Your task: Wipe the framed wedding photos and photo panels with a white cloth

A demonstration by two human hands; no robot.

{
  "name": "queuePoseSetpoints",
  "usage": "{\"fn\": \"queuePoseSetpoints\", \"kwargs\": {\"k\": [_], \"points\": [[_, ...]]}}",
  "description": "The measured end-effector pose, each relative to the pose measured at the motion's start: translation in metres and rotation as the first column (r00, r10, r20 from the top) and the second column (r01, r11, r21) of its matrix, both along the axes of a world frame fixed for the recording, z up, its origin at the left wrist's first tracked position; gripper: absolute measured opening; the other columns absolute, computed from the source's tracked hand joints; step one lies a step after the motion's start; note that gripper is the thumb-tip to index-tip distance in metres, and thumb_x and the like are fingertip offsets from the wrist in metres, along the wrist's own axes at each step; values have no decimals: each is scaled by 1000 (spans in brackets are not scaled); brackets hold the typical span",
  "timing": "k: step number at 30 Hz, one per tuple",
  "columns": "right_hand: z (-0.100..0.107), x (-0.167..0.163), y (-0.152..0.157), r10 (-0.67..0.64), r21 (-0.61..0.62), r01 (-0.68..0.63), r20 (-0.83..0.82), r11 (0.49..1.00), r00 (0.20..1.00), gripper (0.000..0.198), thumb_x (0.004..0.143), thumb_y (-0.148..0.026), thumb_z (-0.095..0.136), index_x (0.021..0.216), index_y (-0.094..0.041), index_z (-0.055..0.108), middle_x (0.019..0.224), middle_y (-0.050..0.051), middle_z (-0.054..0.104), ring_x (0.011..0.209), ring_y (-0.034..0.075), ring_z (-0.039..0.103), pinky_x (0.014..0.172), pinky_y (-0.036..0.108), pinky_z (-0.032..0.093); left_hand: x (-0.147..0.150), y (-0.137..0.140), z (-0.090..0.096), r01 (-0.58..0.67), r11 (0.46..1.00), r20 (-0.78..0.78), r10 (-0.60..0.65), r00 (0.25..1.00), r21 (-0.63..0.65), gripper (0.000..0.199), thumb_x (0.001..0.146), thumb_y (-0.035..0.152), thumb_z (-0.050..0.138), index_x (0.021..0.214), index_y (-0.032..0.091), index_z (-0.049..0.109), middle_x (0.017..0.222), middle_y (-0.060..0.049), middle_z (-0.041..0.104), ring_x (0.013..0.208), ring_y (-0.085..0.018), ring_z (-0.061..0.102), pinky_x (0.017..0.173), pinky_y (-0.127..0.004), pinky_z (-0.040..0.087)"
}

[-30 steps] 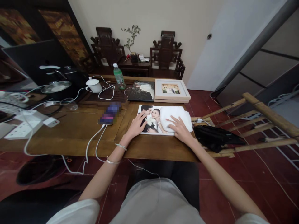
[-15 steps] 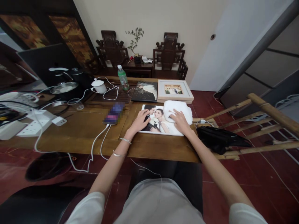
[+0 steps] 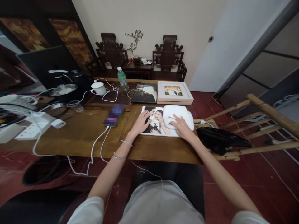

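Note:
A printed photo panel (image 3: 156,126) showing a couple lies flat near the front edge of the wooden table. My left hand (image 3: 140,123) rests on its left edge, fingers stretched out and holding nothing. A thick folded white towel (image 3: 181,111) covers the panel's right part and reaches past its right side. My right hand (image 3: 181,127) grips the towel's near side and presses it down, fingers over the top. The panel's surface beneath the towel is hidden.
Behind the panel lie a dark photo print (image 3: 144,92) and a pale framed picture (image 3: 174,91). A green-labelled bottle (image 3: 122,80), a lidded white cup (image 3: 98,88) and a charging phone (image 3: 114,115) are to the left. Cables run from a power strip (image 3: 34,129). A bamboo rack (image 3: 275,113) stands right.
My right hand and the towel have shifted slightly toward me and a little to the right over the panel. My left hand stays on the panel's left edge.

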State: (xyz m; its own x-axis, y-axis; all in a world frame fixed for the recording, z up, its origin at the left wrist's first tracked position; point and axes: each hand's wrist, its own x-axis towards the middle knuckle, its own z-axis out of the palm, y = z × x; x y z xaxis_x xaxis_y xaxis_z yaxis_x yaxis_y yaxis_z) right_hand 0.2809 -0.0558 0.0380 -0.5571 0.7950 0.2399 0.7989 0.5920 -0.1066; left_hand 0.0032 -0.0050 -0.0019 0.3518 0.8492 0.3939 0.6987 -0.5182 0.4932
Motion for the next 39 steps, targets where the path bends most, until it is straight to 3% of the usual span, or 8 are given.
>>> {"fn": "queuePoseSetpoints", "kwargs": {"k": [5, 8, 14, 18, 22, 29, 34, 39], "points": [[3, 7, -62, 115, -20, -116, -35, 993, 993, 65, 57, 12, 33, 106, -20, 62, 143, 7, 46, 142, 25, 21, 110, 60, 20, 2, -1, 2, -38, 999, 84, 38, 996, 1, 45, 87, 39, 54, 125, 14, 56, 137, -14, 52, 132, -25, 42, 112, -41, 31], [2, 11, -70, 140, -26, -142, -56, 990, 989, 61, 56, 11, 33, 101, -19, 63, 142, 8, 48, 142, 24, 22, 110, 60, 20, 3, -2, 5, -53, 999, 103, 52, 993, 3, 45, 85, 38, 57, 122, 12, 58, 135, -15, 53, 130, -25, 45, 111, -40, 33], [1, 11, 2, 28, -8, -29, -76, 1000, 997, 57, 59, 3, 41, 108, -16, 63, 134, 15, 53, 133, 28, 38, 108, 54, 27, 4, -6, 12, -64, 998, 86, 64, 994, -3, 45, 84, 38, 58, 122, 14, 59, 135, -15, 54, 130, -27, 46, 110, -42, 36], [13, 5, 57, 9, 13, -7, -86, 1000, 996, 59, 61, 1, 39, 112, -16, 62, 119, 13, 64, 110, 28, 56, 96, 45, 41, 4, -8, 14, -67, 998, 92, 67, 994, -3, 44, 85, 39, 58, 122, 16, 59, 135, -13, 54, 130, -27, 46, 110, -44, 36], [22, 2, 77, -9, 4, 10, -93, 1000, 996, 61, 60, 2, 37, 113, -16, 63, 102, 10, 69, 93, 25, 61, 83, 35, 47, 5, -9, 14, -67, 998, 98, 67, 993, -10, 44, 84, 39, 59, 121, 14, 59, 135, -14, 53, 130, -27, 45, 110, -43, 36], [8, 4, -6, 46, -6, -46, -28, 999, 999, 59, 60, 5, 37, 109, -15, 62, 131, 16, 55, 130, 28, 42, 107, 54, 29, 5, -9, 10, -70, 997, 121, 73, 990, -29, 46, 85, 41, 57, 124, 16, 58, 138, -13, 52, 132, -26, 43, 111, -42, 34], [8, 7, -79, 196, -46, -197, -29, 979, 980, 56, 57, 8, 35, 97, -19, 64, 138, 8, 52, 139, 26, 29, 111, 59, 21, 5, -8, 6, -77, 994, 94, 85, 992, -80, 51, 87, 40, 54, 132, 16, 50, 143, -14, 45, 135, -26, 38, 112, -44, 31], [9, 9, -69, 208, -62, -210, -39, 976, 977, 57, 57, 6, 36, 99, -20, 64, 136, 9, 53, 137, 26, 33, 111, 58, 23, 5, -3, 4, -89, 988, 49, 96, 994, -122, 54, 89, 42, 51, 137, 19, 43, 147, -14, 39, 138, -28, 33, 111, -50, 28]]}}
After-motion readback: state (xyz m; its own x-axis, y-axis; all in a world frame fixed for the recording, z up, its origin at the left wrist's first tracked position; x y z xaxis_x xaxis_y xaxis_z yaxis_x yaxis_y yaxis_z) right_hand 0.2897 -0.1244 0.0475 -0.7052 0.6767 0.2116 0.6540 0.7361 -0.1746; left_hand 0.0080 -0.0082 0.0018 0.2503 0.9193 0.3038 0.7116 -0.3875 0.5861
